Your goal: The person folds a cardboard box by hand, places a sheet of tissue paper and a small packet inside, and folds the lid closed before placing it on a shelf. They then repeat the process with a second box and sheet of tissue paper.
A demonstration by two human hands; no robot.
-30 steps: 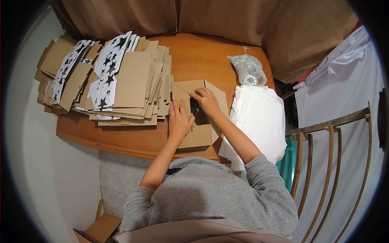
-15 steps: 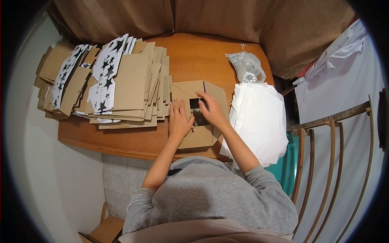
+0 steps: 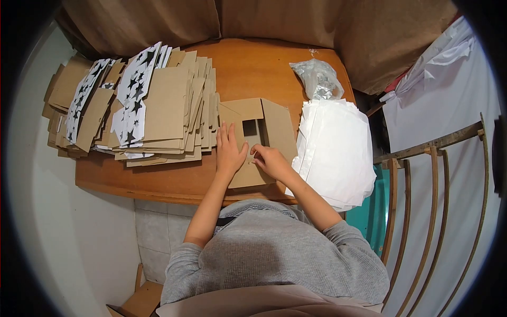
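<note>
The person is sitting at a round wooden table [image 3: 264,63] and leaning over a flat cardboard box blank [image 3: 278,129] that is lying near the table's front edge, between a big heap of cardboard on its left and a stack of white sheets on its right. The blank is brown, creased into panels, and is showing a small square window cutout [image 3: 250,127] in its upper middle.

The left hand [image 3: 229,150] is lying open and flat on the blank's left part, fingers stretched out and slightly spread, pressing the card down just left of the cutout. The right hand [image 3: 270,161] is resting on the lower part of the blank, just beside the left thumb, with its fingers curled and the tips touching the card below the cutout. I cannot tell whether it is pinching a flap or only pressing on it.

The heap of cardboard blanks [image 3: 169,103] is fanning out across the left half of the table, and sheets printed with black stars [image 3: 133,87] are lying mixed in among them. The stack of white sheets [image 3: 332,150] is overhanging the table's right edge. A crumpled clear plastic bag [image 3: 318,79] is sitting just behind that stack. A brown curtain [image 3: 274,21] is hanging behind the table.
</note>
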